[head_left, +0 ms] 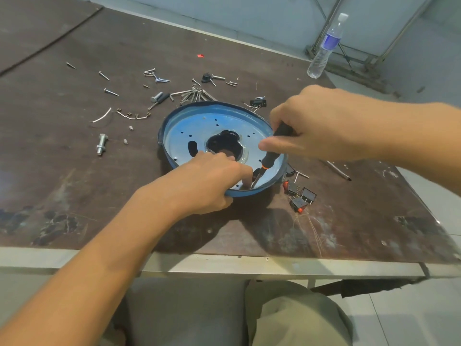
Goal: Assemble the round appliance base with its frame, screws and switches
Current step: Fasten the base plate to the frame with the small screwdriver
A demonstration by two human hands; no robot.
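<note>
The round blue appliance base (199, 126) lies open side up on the brown table, with a dark central opening and several small holes. My left hand (207, 183) grips its near rim, fingers curled inside and thumb under the edge. My right hand (316, 126) holds a black and orange screwdriver (270, 156) whose tip points down at the base's near inner edge, beside my left fingers. Three black rocker switches (300, 196) with orange buttons lie just right of the base. Any screw under the tip is hidden.
Loose screws, nails and bolts (159, 96) are scattered behind and left of the base, with a large bolt (101, 144) at the left. Another switch (258, 103) lies behind the base. A water bottle (325, 46) stands at the far right corner. A metal rod (338, 169) lies under my right forearm.
</note>
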